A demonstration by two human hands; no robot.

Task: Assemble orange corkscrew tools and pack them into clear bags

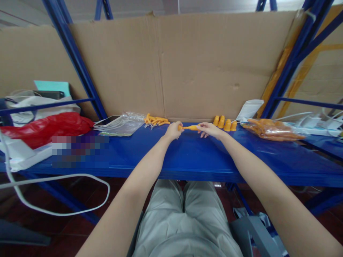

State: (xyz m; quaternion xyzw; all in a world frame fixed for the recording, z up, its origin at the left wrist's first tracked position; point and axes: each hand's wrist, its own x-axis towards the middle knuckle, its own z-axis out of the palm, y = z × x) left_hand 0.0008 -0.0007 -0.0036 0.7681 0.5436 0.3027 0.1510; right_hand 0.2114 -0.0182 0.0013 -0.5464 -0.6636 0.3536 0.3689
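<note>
Knees (184,203) below; left hand (174,131) and right hand (210,130) pinch orange stick (190,127) endwise.

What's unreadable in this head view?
- Head view: orange piece, ends hidden inside left hand and right hand; too small to identify.
- Head view: patch on shelf, pixelated.
- Head view: right-side bag, contents blurred by plastic.

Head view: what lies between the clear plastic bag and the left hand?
A small pile of orange pieces, in the head view; the left hand grips an orange rod.
</note>
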